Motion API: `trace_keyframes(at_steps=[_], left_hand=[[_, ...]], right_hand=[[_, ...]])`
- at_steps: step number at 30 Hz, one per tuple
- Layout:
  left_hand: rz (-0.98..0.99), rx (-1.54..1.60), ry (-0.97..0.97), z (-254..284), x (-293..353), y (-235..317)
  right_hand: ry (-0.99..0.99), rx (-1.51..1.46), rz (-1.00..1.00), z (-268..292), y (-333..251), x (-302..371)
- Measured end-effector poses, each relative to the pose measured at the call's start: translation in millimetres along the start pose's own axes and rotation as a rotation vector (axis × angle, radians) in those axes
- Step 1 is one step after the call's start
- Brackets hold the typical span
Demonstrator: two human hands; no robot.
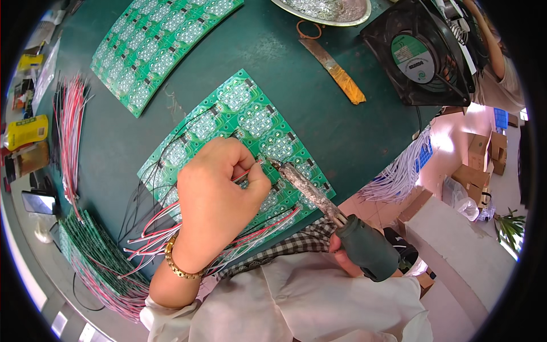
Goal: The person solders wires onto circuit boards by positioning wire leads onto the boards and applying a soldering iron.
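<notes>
My left hand (219,191), with a gold bracelet at its wrist, is closed in a pinch over a green circuit board panel (249,81). A thin red-and-white wire (243,175) runs between its thumb and forefinger, the end close to a pad. In my right hand (342,257), mostly hidden behind the dark green handle, is a soldering iron (307,187). Its crusted tip reaches the board right beside the pinched wire; whether they touch I cannot tell. Black wires (149,188) and more red-and-white wires (152,232) trail off the panel's left and near sides.
Another green panel (162,45) lies at the back left. A metal dish (327,12), an orange-wrapped blade (336,71) and a black fan (419,60) occupy the far side. Wire bundles (71,137) and stacked wired boards (94,251) line the left. Another person's arm (490,43) shows at far right.
</notes>
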State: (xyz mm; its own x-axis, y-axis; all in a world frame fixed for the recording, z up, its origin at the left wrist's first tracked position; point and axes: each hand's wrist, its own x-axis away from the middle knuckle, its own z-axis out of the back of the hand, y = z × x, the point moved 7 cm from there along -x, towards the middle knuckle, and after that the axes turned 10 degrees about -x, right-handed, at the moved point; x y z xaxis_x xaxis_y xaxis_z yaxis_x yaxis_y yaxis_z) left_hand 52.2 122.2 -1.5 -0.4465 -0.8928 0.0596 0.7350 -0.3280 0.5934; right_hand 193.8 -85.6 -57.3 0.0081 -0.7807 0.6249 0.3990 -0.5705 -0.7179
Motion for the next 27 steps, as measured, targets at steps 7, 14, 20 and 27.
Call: trace_keyframes(at_steps=[7, 14, 20, 27], left_hand=[[0.011, 0.017, -0.007, -0.5, -0.3, -2.5], [0.047, 0.044, 0.01, -1.3, -1.1, -3.7], [0.034, 0.0, -0.023, -0.8, -0.7, -2.5], [0.023, 0.002, -0.041, -0.5, -1.5, -2.7]], right_hand=[[0.173, -0.03, 0.437, 5.9, -15.8, 7.1], [0.137, -0.056, 0.408, 7.2, -16.6, 7.0], [-0.057, -0.217, -0.208, 4.6, 4.6, 0.0], [-0.037, -0.062, -0.011, 10.8, -11.2, -2.4]])
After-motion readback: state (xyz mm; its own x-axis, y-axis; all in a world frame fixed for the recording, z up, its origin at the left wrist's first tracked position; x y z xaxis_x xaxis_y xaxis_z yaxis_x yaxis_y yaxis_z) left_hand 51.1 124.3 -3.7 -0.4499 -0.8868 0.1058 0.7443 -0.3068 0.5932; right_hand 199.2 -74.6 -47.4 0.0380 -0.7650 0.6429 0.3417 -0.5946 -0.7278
